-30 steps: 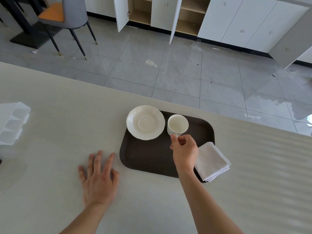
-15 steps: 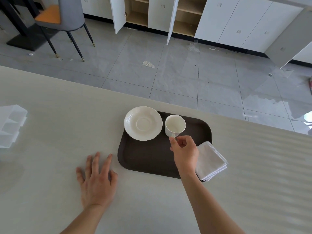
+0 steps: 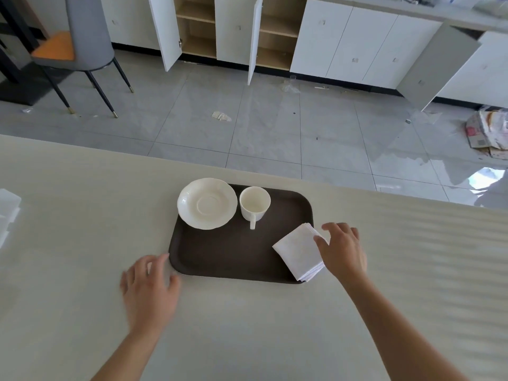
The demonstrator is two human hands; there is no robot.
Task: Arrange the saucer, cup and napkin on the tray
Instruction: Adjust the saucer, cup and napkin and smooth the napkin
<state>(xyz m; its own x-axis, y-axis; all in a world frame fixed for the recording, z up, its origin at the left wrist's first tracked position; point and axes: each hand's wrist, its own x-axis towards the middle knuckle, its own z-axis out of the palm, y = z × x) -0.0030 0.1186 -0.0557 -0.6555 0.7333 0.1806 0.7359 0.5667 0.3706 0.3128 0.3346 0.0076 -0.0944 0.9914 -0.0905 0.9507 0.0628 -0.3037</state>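
My right hand (image 3: 343, 251), fingers spread, touches the napkin (image 3: 298, 253) on the tray (image 3: 233, 257); cup (image 3: 254, 203) beside saucer (image 3: 207, 206); left hand (image 3: 149, 290) flat, spread.

Glossy ceramic cup (image 3: 254, 202) & saucer (image 3: 207, 202), matt tray (image 3: 233, 257), cloth napkin (image 3: 298, 251).

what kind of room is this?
Probably a kitchen or dining space that is unfinished or being cleared out. A run of white floor cabinets with doors open on bare shelves, a dining chair, and litter on the grey tiled floor.
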